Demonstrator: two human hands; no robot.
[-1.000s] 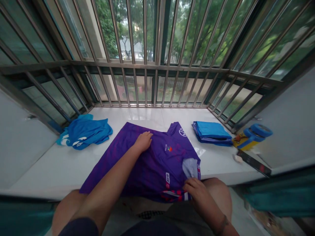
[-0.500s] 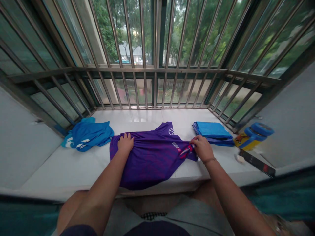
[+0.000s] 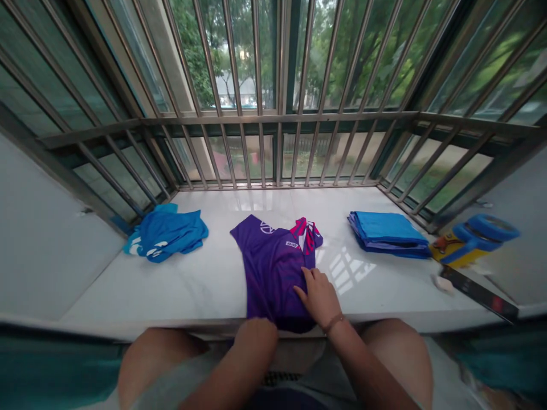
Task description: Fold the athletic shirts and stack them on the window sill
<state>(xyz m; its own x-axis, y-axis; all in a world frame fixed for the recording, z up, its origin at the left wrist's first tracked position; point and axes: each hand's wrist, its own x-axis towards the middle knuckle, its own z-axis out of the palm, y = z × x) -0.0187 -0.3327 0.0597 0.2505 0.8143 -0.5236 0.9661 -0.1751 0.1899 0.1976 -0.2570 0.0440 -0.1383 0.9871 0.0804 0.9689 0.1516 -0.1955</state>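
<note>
A purple T-shirt [image 3: 276,270] lies on the white sill with its neck end toward the window and its lower end at the front edge. One sleeve shows a pink and white pattern. My left hand [image 3: 257,337] is closed at the shirt's lower edge, just off the sill, and its fingertips are hidden. Farther right, my right hand [image 3: 319,293] rests on the shirt's right side with its thumb and fingers apart.
A crumpled blue garment [image 3: 173,232] lies on the left of the sill [image 3: 205,290]. Folded blue and purple cloths [image 3: 388,230] are stacked at right, beside a blue and yellow jar [image 3: 474,239], a dark flat box [image 3: 478,293] and a small white object [image 3: 443,285]. Metal bars [image 3: 277,119] stand behind.
The shirt has turned, so its neck end now points to the window instead of right. My left hand has come down to the front edge, and my right hand has moved left and nearer.
</note>
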